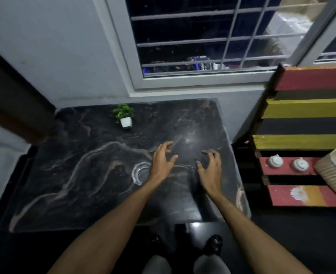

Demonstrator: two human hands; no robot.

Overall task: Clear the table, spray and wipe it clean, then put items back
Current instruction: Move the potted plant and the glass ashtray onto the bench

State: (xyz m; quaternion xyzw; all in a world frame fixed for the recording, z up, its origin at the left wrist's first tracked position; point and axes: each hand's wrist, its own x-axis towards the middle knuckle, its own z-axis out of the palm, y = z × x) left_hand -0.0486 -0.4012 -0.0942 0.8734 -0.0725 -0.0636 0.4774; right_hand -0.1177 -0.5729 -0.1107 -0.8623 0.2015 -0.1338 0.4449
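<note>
On the dark marbled surface [84,175], a small potted plant [124,115] in a white pot stands well beyond and left of the hands. A clear glass dish [140,173] lies just left of the left hand [162,161]. Both it and the right hand [210,165] are spread, fingers loosely bent, holding nothing. Right of them stands a striped pallet shelf [305,107]

One potted plant [124,116], one glass dish [139,173], two hands [161,163] [211,169].
</note>
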